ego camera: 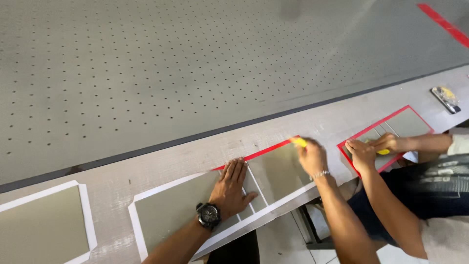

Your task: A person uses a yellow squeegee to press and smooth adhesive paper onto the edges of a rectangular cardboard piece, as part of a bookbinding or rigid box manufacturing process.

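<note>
While the left hand (230,188) lies flat, palm down, fingers pressed together and thumb splayed toward 3 o'clock, it pins the grey rectangular panel with white border (195,208) on the pale worn bench edge (161,164). A black wristwatch (208,215) sits on that wrist. At 2 o'clock from it, the right hand (312,156), wearing a silver bracelet (320,174), is curled, its fingers pinching a small yellow tool (299,142) against the strip of red tape (254,155) along the panel's far edge; the motion blur hides the fingertips.

Surroundings: at 3 o'clock another person's two hands (373,149) work on a second grey panel edged in red tape (395,128), well apart from the first. At 9 o'clock lies a third grey panel with white border (44,222). At 12 o'clock spreads the grey perforated table bed (195,63), with a red stripe (444,24) at its far corner. A small yellow-and-silver object (445,98), too blurred to identify, rests at 2 o'clock.
</note>
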